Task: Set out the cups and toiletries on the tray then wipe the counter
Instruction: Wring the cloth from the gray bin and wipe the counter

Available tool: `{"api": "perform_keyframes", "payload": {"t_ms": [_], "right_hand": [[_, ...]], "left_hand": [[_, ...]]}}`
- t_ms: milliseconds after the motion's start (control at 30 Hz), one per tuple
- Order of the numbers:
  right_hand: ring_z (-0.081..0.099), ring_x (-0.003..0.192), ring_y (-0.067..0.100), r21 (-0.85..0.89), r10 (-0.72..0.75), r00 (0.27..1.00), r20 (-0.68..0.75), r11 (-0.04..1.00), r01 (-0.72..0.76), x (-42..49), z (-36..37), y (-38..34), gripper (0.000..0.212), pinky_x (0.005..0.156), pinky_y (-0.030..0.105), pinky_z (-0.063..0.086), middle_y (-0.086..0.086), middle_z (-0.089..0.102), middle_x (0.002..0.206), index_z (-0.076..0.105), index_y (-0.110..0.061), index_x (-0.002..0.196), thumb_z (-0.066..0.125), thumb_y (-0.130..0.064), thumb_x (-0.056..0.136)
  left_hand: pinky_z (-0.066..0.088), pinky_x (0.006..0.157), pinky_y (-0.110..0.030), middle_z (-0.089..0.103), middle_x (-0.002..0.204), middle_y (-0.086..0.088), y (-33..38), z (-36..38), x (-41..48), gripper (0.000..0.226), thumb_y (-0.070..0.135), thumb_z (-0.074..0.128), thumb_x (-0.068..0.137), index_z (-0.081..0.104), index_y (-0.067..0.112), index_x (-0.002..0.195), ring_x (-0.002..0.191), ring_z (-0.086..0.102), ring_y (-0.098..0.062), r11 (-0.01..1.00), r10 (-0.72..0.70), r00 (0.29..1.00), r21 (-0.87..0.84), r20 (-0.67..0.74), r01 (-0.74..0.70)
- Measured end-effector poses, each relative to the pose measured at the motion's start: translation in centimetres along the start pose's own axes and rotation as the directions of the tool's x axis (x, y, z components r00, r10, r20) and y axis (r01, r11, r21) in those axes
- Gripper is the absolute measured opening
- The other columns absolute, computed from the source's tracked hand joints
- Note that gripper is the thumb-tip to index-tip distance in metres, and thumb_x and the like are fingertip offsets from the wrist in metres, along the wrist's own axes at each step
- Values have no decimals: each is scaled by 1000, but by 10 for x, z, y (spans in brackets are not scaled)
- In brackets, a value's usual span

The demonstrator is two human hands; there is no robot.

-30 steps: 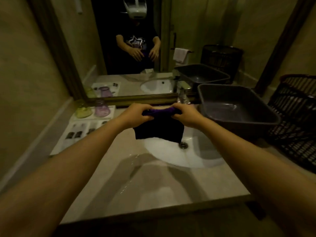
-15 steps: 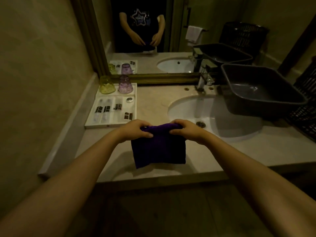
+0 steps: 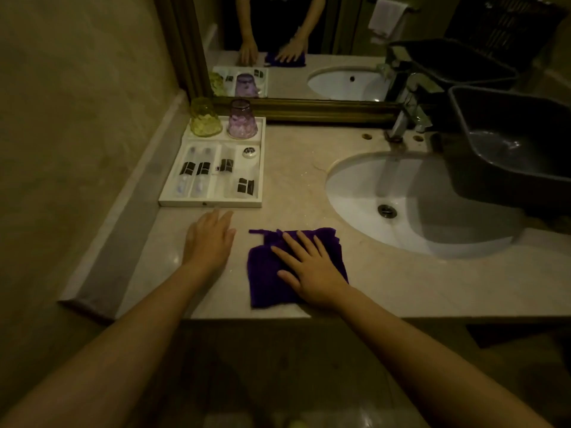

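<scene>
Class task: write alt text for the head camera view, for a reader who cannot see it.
The right hand presses a purple cloth flat on a bathroom counter; the left hand rests open beside it. Behind, a white tray holds toiletries and two upturned cups.

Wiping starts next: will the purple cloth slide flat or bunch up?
Probably floppy: the purple cloth lies limp and creased on the counter, a loose strip at its far edge. It will likely bunch if pushed from one side; the right hand spread flat on it should help it slide.
</scene>
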State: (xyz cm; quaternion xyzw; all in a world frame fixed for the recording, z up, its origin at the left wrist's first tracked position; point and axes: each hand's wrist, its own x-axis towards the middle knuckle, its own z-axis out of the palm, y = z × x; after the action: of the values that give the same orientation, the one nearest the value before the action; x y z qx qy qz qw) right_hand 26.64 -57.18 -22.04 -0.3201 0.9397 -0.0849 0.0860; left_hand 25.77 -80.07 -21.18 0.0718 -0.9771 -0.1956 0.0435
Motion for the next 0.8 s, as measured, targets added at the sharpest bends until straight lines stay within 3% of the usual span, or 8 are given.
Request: {"api": "perform_keyframes", "payload": {"t_ms": [67,133,300,600,800], "right_hand": [[-17,145,21,28,32,999,6,999,-32,2,8,-1,57,114,45,-17,-2,-8,159,1,-41,146,14,-58,94],[-23,142,22,6,46,999,8,999,-46,3,12,-3,60,114,48,-18,-1,-14,158,-5,-45,145,10,-64,90],[-24,141,30,-56,14,999,-32,998,-16,2,28,-35,63,111,54,-20,1,-18,155,-7,-50,141,7,-72,84],[-16,144,31,10,271,955,-117,962,-272,71,19,-31,60,109,54,-19,3,-6,160,8,-45,144,14,-65,89],[-10,145,32,32,351,927,-132,936,-350,90,6,-1,59,112,55,-12,3,-2,160,12,-41,146,18,-61,91]], "left_hand": [[1,116,-51,12,158,-4,-21,9,-2,54,44,23,95,14,28,145,145,5,-22,982,-49,997,184,66,36],[-7,114,-54,0,159,0,-34,15,-1,56,50,14,93,5,32,146,145,-5,-21,967,-103,991,242,89,79],[-7,113,-55,-5,158,2,-43,25,1,57,52,6,91,-1,35,145,144,-8,-20,964,-93,993,256,67,73],[-6,112,-53,-1,158,3,-48,29,3,59,53,1,88,1,35,144,145,-4,-19,964,-74,997,258,20,66],[-9,111,-52,-1,158,5,-50,31,3,61,56,-2,86,0,37,144,145,-5,-18,966,-73,997,248,11,68]]}}
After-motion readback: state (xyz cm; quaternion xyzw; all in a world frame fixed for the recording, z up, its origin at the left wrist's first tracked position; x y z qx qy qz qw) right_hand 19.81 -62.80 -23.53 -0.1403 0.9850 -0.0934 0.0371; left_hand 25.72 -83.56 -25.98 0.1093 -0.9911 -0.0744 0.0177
